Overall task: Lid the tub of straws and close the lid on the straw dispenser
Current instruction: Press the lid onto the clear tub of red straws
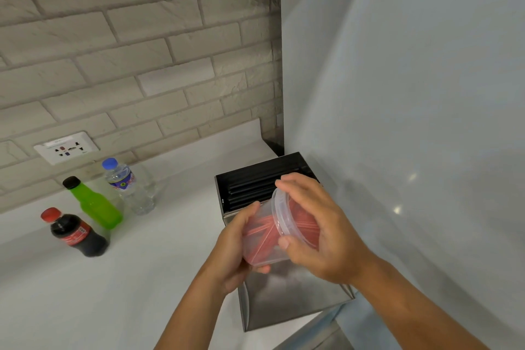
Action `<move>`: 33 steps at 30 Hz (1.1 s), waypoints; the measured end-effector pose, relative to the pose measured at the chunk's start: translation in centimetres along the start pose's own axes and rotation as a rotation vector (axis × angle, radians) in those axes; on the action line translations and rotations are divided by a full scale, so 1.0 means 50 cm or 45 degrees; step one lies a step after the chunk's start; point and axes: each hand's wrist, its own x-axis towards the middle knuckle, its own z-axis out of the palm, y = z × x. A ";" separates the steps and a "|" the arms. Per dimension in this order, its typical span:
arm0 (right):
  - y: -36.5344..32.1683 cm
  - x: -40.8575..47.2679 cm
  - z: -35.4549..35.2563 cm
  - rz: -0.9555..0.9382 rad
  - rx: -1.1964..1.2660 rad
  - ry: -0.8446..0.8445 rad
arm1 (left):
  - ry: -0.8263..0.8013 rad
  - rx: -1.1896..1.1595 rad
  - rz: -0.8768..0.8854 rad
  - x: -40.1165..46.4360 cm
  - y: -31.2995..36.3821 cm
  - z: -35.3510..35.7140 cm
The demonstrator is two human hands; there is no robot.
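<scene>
Left hand [233,247] grips the tub [262,239] of red straws, tilted above the open dispenser [255,187]; right hand [318,230] holds the lid [279,214] against its mouth. Bottle labels on the counter [142,278] are unreadable.

Pale grey textured brick-pattern wall [136,45] from nine to twelve o'clock, with white multi-pin wall socket [67,147] low at nine. Smooth glossy pale grey panel [412,94] from one to four, flecked with small light reflections. White matte countertop [93,293] at seven.
</scene>
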 end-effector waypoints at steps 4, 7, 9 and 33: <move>0.008 -0.004 -0.006 -0.049 -0.014 0.020 | 0.011 0.046 0.014 -0.003 -0.011 0.006; 0.008 0.001 -0.005 0.119 0.190 0.140 | 0.186 0.198 0.196 -0.001 -0.028 0.020; 0.007 0.002 -0.005 0.216 0.257 0.158 | 0.256 0.241 0.299 -0.001 -0.040 0.030; 0.023 -0.063 -0.025 0.686 0.676 0.224 | -0.171 0.652 0.529 -0.029 -0.076 0.037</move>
